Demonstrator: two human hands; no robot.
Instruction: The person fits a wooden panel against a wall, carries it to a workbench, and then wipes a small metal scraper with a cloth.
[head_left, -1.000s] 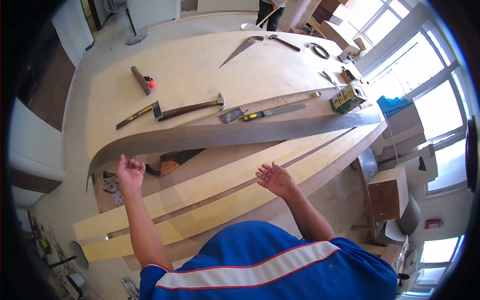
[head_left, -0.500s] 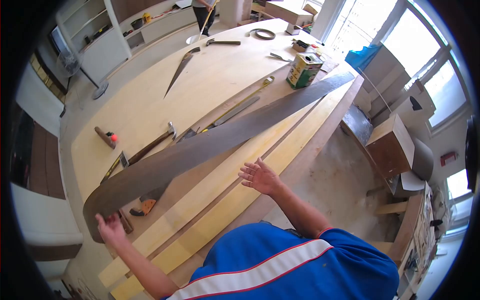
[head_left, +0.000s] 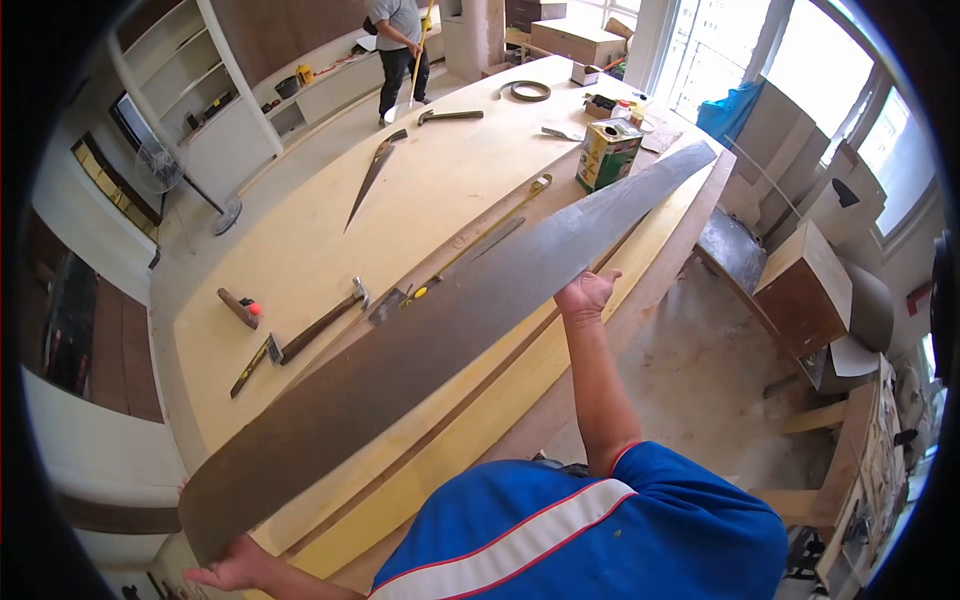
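A long dark brown laminate strip runs diagonally over the workbench, tilted up, with its rounded near end at the lower left. My left hand holds that end from below; its thumb sticks out, most fingers are behind the strip, and a fingertip shows at the far edge. My right hand grips the strip's lower edge further along, fingers hidden under it. Beyond the strip lie a hammer, a smaller yellow-and-black handled tool and a yellow tape measure. Two pale wooden boards lie beneath.
A green and white tin stands beside the strip's far end. A handsaw, another hammer and a coiled band lie on the bench top. Behind it, another person holds a pole. Boards and boxes stand at right.
My right hand has moved forward from open air to the strip's edge. The strip has been lifted and tilted towards me, and my left hand has gone under its near end.
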